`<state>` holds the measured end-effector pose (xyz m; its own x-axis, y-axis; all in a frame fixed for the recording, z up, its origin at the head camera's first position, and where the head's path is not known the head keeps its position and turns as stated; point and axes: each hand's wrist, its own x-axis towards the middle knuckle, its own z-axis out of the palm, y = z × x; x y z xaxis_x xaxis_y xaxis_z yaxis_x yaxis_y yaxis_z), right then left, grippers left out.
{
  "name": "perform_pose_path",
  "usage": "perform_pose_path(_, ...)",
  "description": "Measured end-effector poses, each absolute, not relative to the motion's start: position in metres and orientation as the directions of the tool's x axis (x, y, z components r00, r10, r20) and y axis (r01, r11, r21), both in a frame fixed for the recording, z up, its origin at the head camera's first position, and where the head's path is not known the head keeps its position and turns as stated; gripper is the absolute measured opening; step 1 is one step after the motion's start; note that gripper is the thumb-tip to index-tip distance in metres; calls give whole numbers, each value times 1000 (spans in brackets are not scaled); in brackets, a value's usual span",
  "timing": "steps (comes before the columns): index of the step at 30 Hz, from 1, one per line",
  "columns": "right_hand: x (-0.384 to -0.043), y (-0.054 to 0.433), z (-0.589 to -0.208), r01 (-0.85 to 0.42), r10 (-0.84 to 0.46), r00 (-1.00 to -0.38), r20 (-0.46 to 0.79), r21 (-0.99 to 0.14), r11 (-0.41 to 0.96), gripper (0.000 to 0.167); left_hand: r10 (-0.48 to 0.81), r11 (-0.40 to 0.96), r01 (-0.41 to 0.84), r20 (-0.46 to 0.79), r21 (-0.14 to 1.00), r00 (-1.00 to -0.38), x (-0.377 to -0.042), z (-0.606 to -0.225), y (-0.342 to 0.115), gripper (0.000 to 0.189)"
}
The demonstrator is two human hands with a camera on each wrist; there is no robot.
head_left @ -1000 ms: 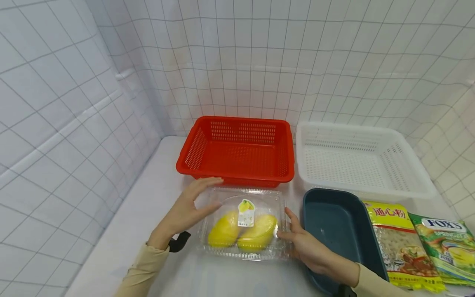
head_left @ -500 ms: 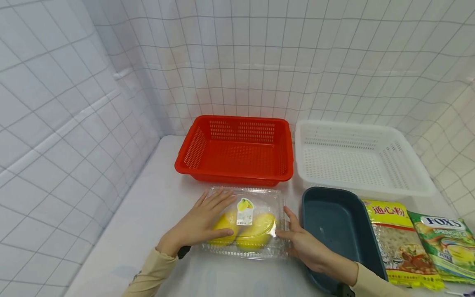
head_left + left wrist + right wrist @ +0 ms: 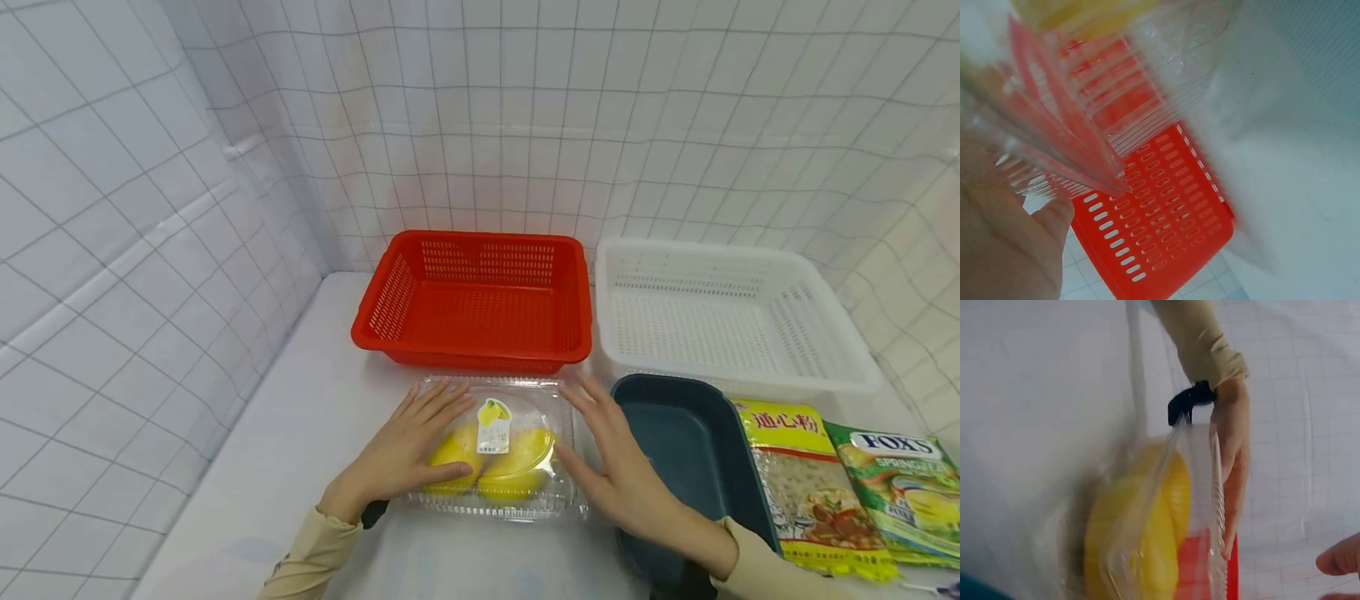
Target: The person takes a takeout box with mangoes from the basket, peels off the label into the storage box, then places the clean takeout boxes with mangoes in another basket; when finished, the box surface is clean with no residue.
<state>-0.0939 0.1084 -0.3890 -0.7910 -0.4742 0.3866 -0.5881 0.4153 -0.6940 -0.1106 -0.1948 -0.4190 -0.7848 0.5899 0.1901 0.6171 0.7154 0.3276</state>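
A clear plastic clamshell box (image 3: pixel 525 500) with two yellow mangoes (image 3: pixel 517 471) inside lies on the table, a white mango-printed label (image 3: pixel 493 427) on its lid. My left hand (image 3: pixel 401 454) rests over the lid's left part, fingers straight and spread. In the right wrist view that same left hand (image 3: pixel 1233 444) lies along the lid's outer face. Beside the box's right edge is my right hand (image 3: pixel 618 467), fingers extended and nothing in its grasp. Its fingertips (image 3: pixel 1338 557) stand apart from the lid in the right wrist view. Ribbed box edges (image 3: pixel 1147 134) fill the left wrist view's upper part.
Behind the box stands a red plastic basket (image 3: pixel 480 358), with a white basket (image 3: pixel 738 379) to its right. A dark blue tub (image 3: pixel 682 442) sits right of the box, partly behind my right forearm. Farther right lie a pasta bag (image 3: pixel 813 492) and a green Fox's bag (image 3: pixel 900 492).
My left hand has come down and right onto the lid. My right hand has let go of the box's right side and lifted, its fingers opening out near the upper right corner.
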Motion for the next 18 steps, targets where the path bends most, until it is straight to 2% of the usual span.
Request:
perform_pose_path(3,-109,104,-382,-738,-574,-666,476,-532,415,46,589,716,618,196,325,-784,-111,-420,-195,81)
perform_pose_path(5,-119,99,-379,-789,-653,-601,460,-470,395,36,587,717,615,193,326,-786,-111,-420,-195,82)
perform_pose_path(8,-134,88,-375,-834,-767,-522,374,-413,366,32,586,718,613,191,330,-788,-112,-420,-195,82)
perform_pose_path(13,-148,72,-371,-862,-873,-441,207,-368,349,33,588,705,617,199,348,-784,-113,-421,-196,82)
perform_pose_path(18,-152,64,-373,-870,-900,-415,132,-346,351,29,585,703,614,200,359,-786,-112,-422,-196,83)
